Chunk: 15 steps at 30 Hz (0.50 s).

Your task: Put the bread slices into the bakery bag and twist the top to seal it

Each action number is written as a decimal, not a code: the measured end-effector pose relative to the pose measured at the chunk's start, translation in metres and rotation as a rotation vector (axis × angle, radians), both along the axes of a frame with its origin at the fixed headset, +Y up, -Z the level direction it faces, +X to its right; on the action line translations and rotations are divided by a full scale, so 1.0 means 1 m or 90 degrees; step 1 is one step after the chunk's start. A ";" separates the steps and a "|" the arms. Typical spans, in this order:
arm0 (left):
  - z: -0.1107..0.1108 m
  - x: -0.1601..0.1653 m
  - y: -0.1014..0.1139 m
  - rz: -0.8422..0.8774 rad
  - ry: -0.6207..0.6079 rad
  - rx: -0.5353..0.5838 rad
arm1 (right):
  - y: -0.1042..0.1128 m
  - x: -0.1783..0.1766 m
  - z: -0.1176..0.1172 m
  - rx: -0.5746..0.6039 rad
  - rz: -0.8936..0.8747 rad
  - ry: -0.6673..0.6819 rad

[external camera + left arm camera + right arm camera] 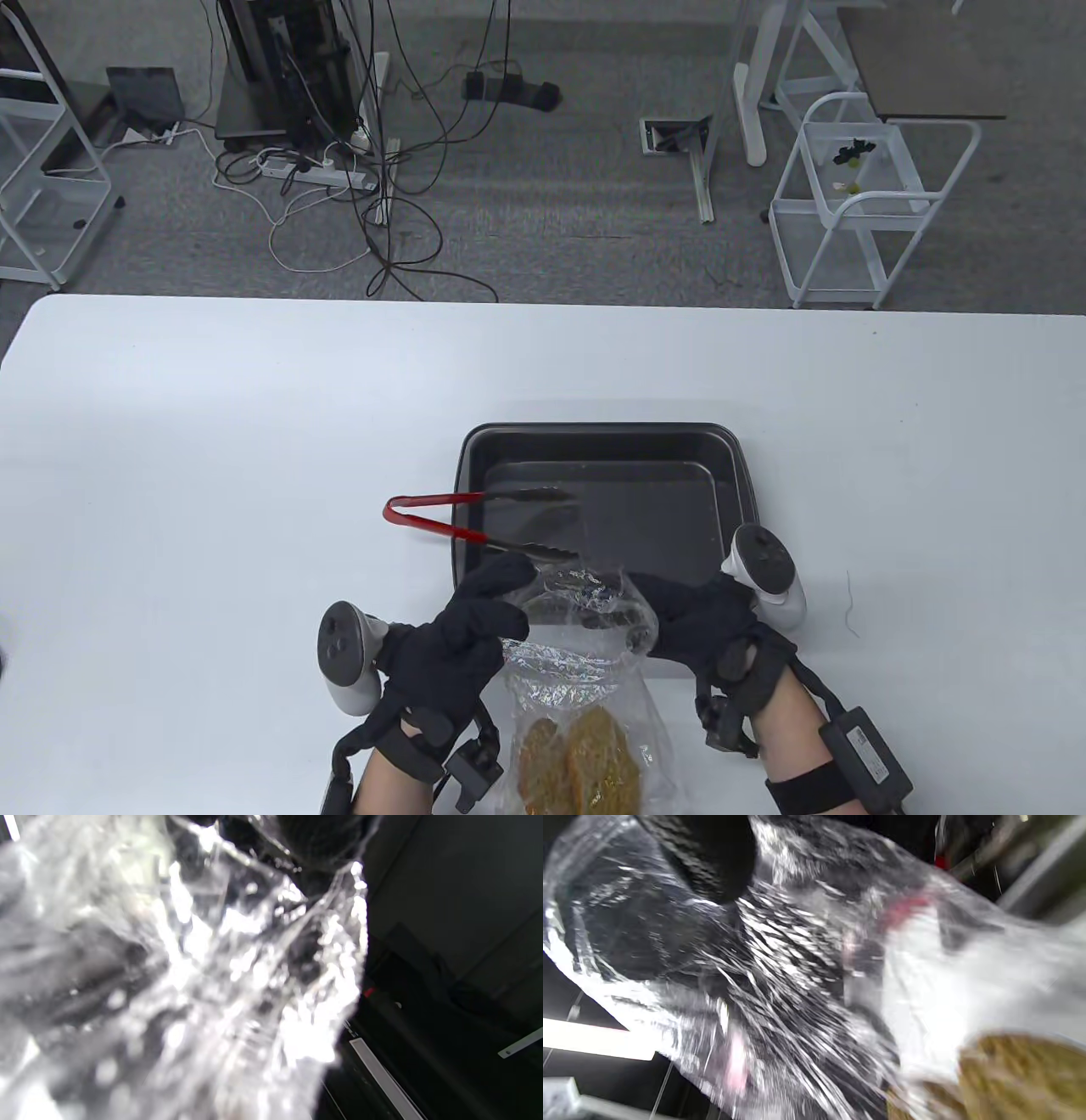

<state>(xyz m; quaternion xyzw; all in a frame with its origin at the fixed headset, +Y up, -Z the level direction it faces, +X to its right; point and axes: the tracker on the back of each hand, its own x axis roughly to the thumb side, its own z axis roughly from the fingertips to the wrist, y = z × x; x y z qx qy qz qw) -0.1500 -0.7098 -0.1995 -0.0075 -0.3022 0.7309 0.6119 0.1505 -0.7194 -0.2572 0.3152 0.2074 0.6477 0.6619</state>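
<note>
A clear plastic bakery bag [585, 679] lies at the table's front edge with two brown bread slices [581, 760] inside its bottom. The bag's crumpled top [590, 598] is gathered between both hands. My left hand [475, 615] grips the top from the left, fingers curled round the plastic. From the right, my right hand [679, 615] pinches the same top. The left wrist view is filled with blurred bag plastic [203, 976]. Through the bag [806, 976] in the right wrist view a bread slice [1022, 1073] shows at lower right.
An empty dark baking tray [730, 475] sits just behind the hands. Red-handled tongs [441, 526] lie across its left rim, tips inside. The white table [212, 467] stretches left and right. Beyond it are floor cables and a white cart [857, 195].
</note>
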 end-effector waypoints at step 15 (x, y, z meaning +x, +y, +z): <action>-0.013 -0.020 -0.021 -0.045 -0.033 -0.085 | 0.040 0.035 0.003 0.085 -0.156 -0.162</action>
